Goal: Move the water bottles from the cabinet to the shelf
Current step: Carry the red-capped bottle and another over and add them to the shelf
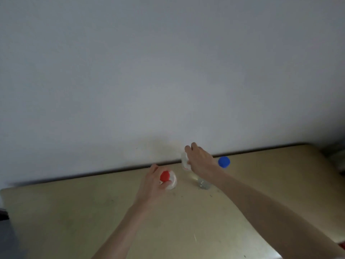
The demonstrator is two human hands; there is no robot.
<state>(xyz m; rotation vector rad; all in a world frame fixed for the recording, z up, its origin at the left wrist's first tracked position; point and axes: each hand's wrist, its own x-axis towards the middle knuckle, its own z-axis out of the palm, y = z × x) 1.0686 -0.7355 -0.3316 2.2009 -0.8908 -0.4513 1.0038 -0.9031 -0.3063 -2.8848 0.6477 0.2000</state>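
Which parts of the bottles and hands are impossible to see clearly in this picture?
- Head view: the cap of the clear plastic bottle is hidden by the right hand gripping its top.
- The red-capped clear plastic bottle: its body is hidden below its own top and the left hand.
- The blue-capped bottle: its body is behind the right forearm.
- Labels: blurred, unreadable.

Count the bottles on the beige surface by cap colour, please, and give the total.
Red cap: 1, the bottle that the left hand grips.
Blue cap: 1, the bottle standing free near the wall.
Cap hidden: 1, the clear bottle under the right hand, which grips its top.
Total: 3 bottles.
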